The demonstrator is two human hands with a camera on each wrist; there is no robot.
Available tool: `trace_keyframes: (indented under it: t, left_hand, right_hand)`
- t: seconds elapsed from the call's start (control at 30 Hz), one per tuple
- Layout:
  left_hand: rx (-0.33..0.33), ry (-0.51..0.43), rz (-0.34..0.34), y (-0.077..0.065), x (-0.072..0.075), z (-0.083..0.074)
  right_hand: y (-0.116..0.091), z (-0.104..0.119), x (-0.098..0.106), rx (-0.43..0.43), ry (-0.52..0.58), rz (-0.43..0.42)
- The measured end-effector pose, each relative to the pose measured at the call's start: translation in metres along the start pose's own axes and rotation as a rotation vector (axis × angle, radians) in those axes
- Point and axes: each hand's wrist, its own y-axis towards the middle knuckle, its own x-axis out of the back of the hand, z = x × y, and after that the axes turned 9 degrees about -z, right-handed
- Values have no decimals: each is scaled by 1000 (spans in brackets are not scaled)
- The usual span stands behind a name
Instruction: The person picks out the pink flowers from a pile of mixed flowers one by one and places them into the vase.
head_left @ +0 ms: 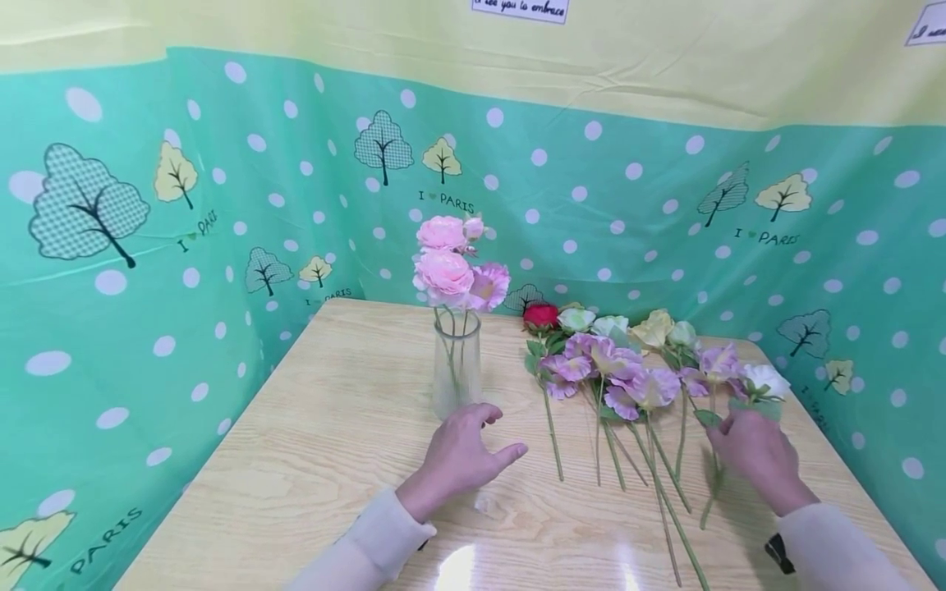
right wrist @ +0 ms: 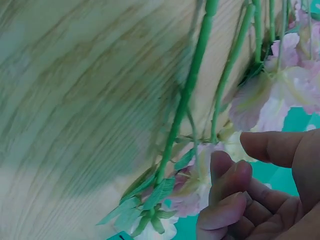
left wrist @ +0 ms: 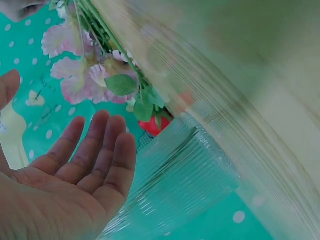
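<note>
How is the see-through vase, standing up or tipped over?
Standing up. In the head view, the vase stands straight on the table, and pink flowers poke out of its top.

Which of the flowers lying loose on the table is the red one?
It's the red flower at the back, the leftmost loose bloom in the head view. The other loose blooms are pale: lilac flowers, white flowers and a cream flower.
</note>
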Motion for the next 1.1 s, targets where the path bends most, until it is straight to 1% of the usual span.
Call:
trace_keyframes:
  t: [0.2,0.47,0.73,0.87,1.0,1.1]
  left_hand:
    - [8,-16,17,1,-1,-1]
    - [17,-14,34,1,0,-2]
    - [11,-8,34,2,-2,-1]
    - [7,-5,31,2,-1,-1]
    - [1,-3,25,3,-1,0]
    - [1,-7,26,2,-2,0]
  right_hand:
    - [3,-3,-4,-16,-29,82]
    - [4,-4,-11,-14,-62,102]
    - [9,-5,-16,-21,-42,116]
    - [10,-5,-18,-54,-27,108]
    - [9,-4,-18,-89,19,84]
    - [7,-4,-17,-70,42,45]
